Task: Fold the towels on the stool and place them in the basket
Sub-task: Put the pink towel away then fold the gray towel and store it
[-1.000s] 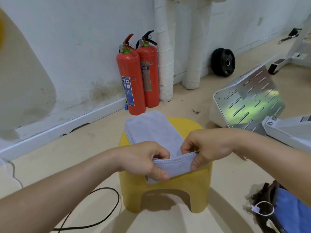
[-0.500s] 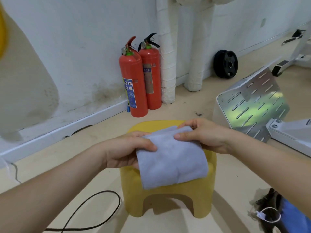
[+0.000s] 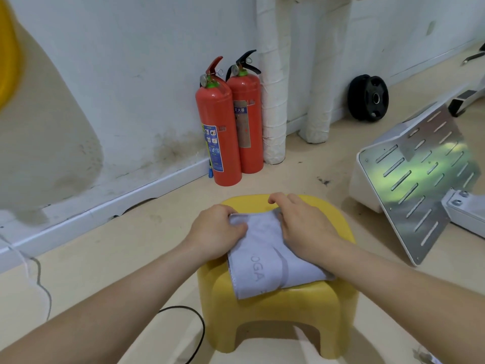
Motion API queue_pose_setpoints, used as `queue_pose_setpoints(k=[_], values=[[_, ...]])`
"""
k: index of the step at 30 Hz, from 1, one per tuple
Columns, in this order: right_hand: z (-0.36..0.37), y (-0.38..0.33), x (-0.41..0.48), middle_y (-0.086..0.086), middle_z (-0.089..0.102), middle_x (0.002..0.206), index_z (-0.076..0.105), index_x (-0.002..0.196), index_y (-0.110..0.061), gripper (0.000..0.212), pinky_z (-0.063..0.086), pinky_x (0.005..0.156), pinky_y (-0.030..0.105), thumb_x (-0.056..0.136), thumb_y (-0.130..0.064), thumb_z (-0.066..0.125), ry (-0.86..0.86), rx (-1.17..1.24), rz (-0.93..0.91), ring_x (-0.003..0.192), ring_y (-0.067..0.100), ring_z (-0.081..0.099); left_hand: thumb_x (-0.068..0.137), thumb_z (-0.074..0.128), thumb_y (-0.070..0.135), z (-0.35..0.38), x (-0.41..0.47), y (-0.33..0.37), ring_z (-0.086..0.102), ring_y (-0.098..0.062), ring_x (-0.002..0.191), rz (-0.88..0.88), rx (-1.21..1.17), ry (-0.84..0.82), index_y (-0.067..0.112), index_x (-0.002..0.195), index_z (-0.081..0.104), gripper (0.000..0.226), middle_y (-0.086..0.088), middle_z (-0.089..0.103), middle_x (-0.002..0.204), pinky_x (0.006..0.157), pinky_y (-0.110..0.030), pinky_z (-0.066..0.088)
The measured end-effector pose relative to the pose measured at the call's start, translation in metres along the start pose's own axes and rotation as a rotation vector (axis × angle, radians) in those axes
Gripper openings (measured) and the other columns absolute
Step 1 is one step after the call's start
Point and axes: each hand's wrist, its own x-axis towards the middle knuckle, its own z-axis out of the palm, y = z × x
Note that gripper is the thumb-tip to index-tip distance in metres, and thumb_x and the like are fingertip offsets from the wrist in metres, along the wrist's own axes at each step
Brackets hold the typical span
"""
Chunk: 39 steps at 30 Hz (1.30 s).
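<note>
Both hands' grip on towel point(image 3: 258, 261) atop stool point(image 3: 283, 308); extinguishers point(image 3: 228, 127) behind.

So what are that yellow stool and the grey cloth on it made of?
The stool looks like moulded plastic: one smooth piece, rounded corners, slight sheen. The towel seems a soft, matte microfibre-type fabric with a stitched hem, though the exact fibre can't be told.
</note>
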Motion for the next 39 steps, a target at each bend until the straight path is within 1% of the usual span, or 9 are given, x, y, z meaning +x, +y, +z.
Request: queue_pose_setpoints(k=[5,15,22,26,30,32,34,36,39], values=[[-0.005,-0.006,0.0,0.004,0.043,0.105,0.035,0.121,-0.022,0.049,0.036,0.05,0.039,0.08,0.002,0.047,-0.025,-0.108,0.014,0.059,0.031,0.043,0.09,0.054,0.028,0.002,0.007,-0.001,0.058,-0.027,0.088,0.082,0.145,0.051,0.009,0.092,0.061,0.021,-0.006,0.066,0.09,0.068,-0.033,0.042],[0.0,-0.003,0.014,0.003,0.044,0.081,0.038,0.098,-0.014,0.006,0.018,0.045,0.031,0.094,-0.017,0.041,-0.03,-0.25,0.162,0.067,0.028,0.043,0.094,0.042,0.029,0.01,0.007,-0.001,0.056,-0.028,0.083,0.179,0.332,0.03,0.012,0.085,0.058,0.024,-0.005,0.063,0.086,0.063,-0.033,0.038],[-0.001,0.013,0.013,0.01,0.051,0.114,0.055,0.117,-0.014,0.037,0.043,0.089,0.038,0.098,-0.038,0.035,-0.07,-0.124,0.099,0.106,0.029,0.046,0.089,0.049,0.027,0.001,0.01,-0.002,0.053,-0.024,0.094,0.189,0.305,-0.11,0.02,0.089,0.054,0.009,-0.002,0.053,0.094,0.073,-0.03,0.04],[-0.029,0.011,0.023,0.006,0.066,0.101,0.064,0.101,-0.009,0.035,0.048,0.072,0.03,0.083,-0.039,0.065,-0.334,0.136,0.289,0.089,0.021,0.06,0.089,0.053,0.022,0.0,0.004,0.002,0.054,-0.019,0.093,0.177,0.184,-0.141,0.021,0.108,0.054,0.019,0.002,0.061,0.101,0.073,-0.028,0.041],[-0.047,0.015,0.022,0.003,0.065,0.095,0.063,0.099,-0.011,0.036,0.051,0.079,0.032,0.078,-0.037,0.075,-0.421,0.31,0.388,0.089,0.02,0.061,0.087,0.059,0.014,-0.002,0.003,0.0,0.055,-0.019,0.1,0.259,0.095,0.01,0.027,0.123,0.054,0.038,0.003,0.055,0.103,0.083,-0.03,0.043],[-0.043,0.014,0.022,0.001,0.059,0.087,0.058,0.095,-0.014,0.025,0.046,0.072,0.03,0.08,-0.029,0.072,-0.249,0.414,0.366,0.083,0.021,0.057,0.081,0.06,0.007,-0.008,0.004,0.0,0.053,-0.023,0.102,0.391,0.164,0.163,0.025,0.124,0.053,0.047,0.0,0.052,0.107,0.085,-0.035,0.046],[-0.036,0.013,0.019,0.001,0.054,0.094,0.053,0.103,-0.017,0.023,0.043,0.071,0.032,0.083,-0.02,0.063,-0.046,0.175,0.264,0.089,0.025,0.053,0.077,0.063,0.011,-0.01,0.0,0.006,0.054,-0.027,0.102,0.629,0.274,0.24,0.022,0.119,0.058,0.044,-0.004,0.055,0.112,0.082,-0.041,0.05],[-0.023,0.012,0.01,0.007,0.048,0.113,0.049,0.119,-0.017,0.038,0.045,0.082,0.037,0.082,-0.015,0.053,0.1,-0.143,0.065,0.104,0.03,0.049,0.088,0.054,0.031,0.0,-0.014,0.015,0.054,-0.027,0.108,0.815,0.336,0.092,0.02,0.118,0.06,0.033,-0.004,0.057,0.119,0.088,-0.041,0.049],[-0.007,-0.006,-0.007,0.009,0.045,0.132,0.049,0.125,-0.013,0.046,0.043,0.093,0.043,0.083,-0.024,0.034,-0.005,-0.054,-0.139,0.119,0.029,0.046,0.095,0.027,0.058,0.027,-0.039,0.011,0.025,-0.021,0.141,0.764,0.527,-0.213,0.016,0.145,0.033,0.065,-0.004,0.032,0.152,0.117,-0.038,0.02]])
